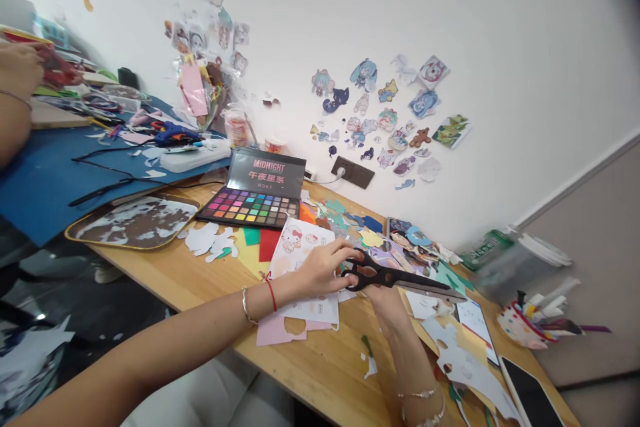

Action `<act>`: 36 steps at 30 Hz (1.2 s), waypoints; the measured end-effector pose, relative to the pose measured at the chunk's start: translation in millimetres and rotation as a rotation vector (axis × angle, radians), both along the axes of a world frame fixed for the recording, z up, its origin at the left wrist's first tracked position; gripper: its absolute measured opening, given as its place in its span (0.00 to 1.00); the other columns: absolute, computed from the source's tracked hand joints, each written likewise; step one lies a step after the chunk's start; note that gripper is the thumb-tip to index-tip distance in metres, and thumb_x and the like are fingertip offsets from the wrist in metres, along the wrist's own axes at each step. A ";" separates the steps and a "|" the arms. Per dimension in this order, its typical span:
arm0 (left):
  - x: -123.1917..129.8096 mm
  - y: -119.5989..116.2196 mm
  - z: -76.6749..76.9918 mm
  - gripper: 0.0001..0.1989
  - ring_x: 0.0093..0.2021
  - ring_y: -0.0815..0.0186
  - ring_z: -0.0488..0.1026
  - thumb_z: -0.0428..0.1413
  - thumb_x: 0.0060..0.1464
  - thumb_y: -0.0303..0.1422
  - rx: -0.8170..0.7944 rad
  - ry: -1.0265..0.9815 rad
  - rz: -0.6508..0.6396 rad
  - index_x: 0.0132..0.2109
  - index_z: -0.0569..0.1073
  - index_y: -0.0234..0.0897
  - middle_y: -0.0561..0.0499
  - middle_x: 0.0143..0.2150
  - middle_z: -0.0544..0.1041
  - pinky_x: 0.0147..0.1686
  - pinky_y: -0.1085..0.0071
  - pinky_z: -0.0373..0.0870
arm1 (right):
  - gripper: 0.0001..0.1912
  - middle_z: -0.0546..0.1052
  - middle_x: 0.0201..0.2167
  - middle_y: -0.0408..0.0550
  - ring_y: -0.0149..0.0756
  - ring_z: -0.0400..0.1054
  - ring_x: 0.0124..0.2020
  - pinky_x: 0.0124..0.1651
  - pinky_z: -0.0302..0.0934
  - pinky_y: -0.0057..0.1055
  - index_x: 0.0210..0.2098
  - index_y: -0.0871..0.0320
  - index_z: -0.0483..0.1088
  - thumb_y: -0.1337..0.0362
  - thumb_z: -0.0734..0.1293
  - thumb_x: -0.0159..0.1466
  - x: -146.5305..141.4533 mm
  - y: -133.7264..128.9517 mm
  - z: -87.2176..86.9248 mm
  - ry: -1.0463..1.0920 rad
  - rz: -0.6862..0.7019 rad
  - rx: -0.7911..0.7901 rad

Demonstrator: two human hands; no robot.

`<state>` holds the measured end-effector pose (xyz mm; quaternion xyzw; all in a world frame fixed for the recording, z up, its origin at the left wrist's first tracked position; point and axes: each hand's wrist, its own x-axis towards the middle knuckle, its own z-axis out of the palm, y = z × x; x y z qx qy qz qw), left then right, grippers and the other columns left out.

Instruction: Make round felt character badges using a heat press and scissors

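Scissors [387,275] point right, long axis slanting slightly nearer | left grip [327,268] closed on them | right grip [385,299] beneath, can't tell

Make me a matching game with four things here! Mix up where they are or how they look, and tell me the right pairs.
1 Scissors
2 Palette
3 Bear
4 Pen cup

A Stuck on the wall
B Whitish, with a red rim
C Held in the left hand
D Open, showing lots of colours

Right pairs: 1-C, 2-D, 3-A, 4-B
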<state>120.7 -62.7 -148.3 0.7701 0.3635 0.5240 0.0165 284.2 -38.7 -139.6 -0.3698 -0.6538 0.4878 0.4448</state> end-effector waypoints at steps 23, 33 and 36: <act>-32.9 11.3 20.5 0.23 0.46 0.60 0.68 0.53 0.54 0.42 -0.216 0.199 -0.007 0.53 0.59 0.36 0.44 0.48 0.68 0.43 0.66 0.66 | 0.26 0.73 0.47 0.50 0.41 0.69 0.41 0.43 0.65 0.37 0.46 0.53 0.70 0.54 0.72 0.49 -5.4 4.0 3.6 0.110 0.122 0.011; -83.7 41.2 -5.6 0.23 0.47 0.48 0.65 0.49 0.47 0.23 -0.306 0.252 0.458 0.53 0.64 0.29 0.38 0.41 0.72 0.53 0.46 0.47 | 0.16 0.74 0.34 0.46 0.36 0.67 0.35 0.38 0.62 0.33 0.30 0.55 0.66 0.55 0.72 0.47 -7.7 11.9 -3.3 0.089 0.015 0.026; -86.5 42.2 -2.1 0.24 0.45 0.52 0.67 0.48 0.45 0.20 -0.290 0.196 0.453 0.51 0.66 0.33 0.42 0.40 0.73 0.53 0.49 0.47 | 0.16 0.73 0.28 0.44 0.35 0.66 0.29 0.35 0.61 0.33 0.26 0.56 0.65 0.52 0.71 0.48 -9.0 13.4 -5.4 0.071 0.017 0.022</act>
